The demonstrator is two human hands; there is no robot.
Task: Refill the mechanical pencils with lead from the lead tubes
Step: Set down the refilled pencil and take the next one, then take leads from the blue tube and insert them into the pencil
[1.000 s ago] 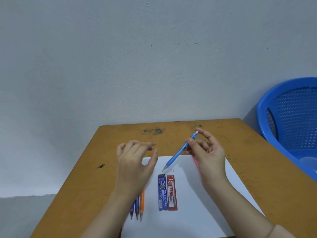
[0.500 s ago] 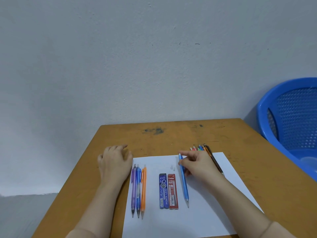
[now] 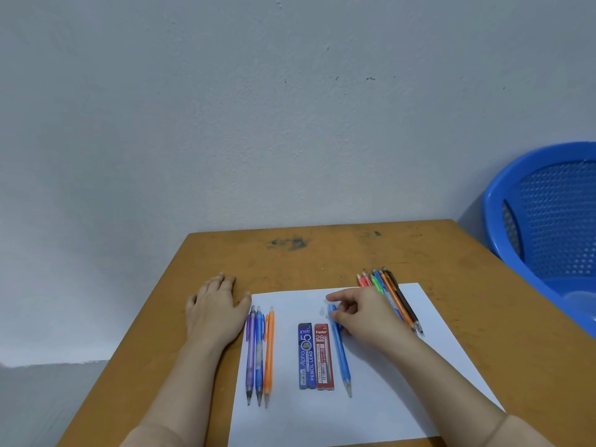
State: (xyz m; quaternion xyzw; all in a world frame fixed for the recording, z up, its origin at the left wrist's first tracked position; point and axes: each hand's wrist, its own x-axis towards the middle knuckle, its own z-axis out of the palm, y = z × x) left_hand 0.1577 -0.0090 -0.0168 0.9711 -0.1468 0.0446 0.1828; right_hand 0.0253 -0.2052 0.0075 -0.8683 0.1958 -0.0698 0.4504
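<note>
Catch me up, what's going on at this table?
A person is refilling mechanical pencils on a white sheet on a wooden table. The right hand pinches the top end of a blue pencil lying on the sheet, just right of the blue lead tube and red lead tube, both untouched. The left hand rests flat on the table beside a row of three pencils. A bunch of pencils lies at the sheet's far right.
</note>
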